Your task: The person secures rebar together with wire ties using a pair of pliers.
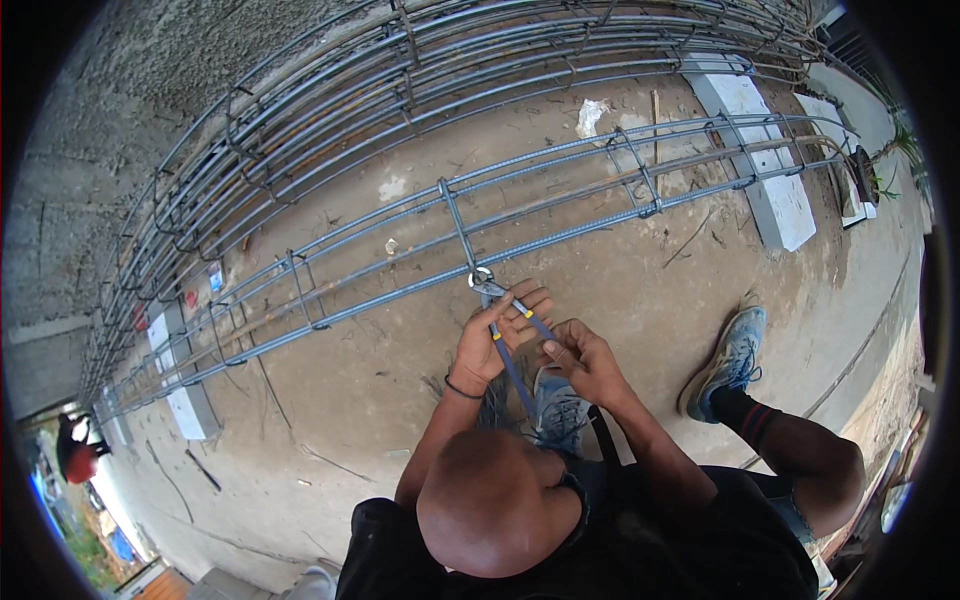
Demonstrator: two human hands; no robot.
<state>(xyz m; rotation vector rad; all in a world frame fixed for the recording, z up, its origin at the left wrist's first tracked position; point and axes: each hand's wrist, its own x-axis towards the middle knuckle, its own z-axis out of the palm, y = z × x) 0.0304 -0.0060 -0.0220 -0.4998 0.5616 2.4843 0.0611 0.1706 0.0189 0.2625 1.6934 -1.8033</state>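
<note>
End-cutting pincers [513,374] with blue handles and yellow bands reach up from my hands to a steel rebar cage [380,296]. Their rounded jaws meet the nearest bar where a stirrup crosses it; whether they grip tie wire there is too small to tell. My left hand [486,342], with a dark band at the wrist, lies under the pincers, its thumb over them and its fingers partly curled behind. Closed around the end of the other handle is my right hand [586,362]. A bundle of thin dark wire [494,408] shows below my left hand.
More rebar cages [330,120] are stacked along the rough wall at the far side. The near cage rests on pale blocks, one at right [780,205] and another at left [192,405]. Wire offcuts litter the concrete floor [340,400]. Another person [78,450] is at far left.
</note>
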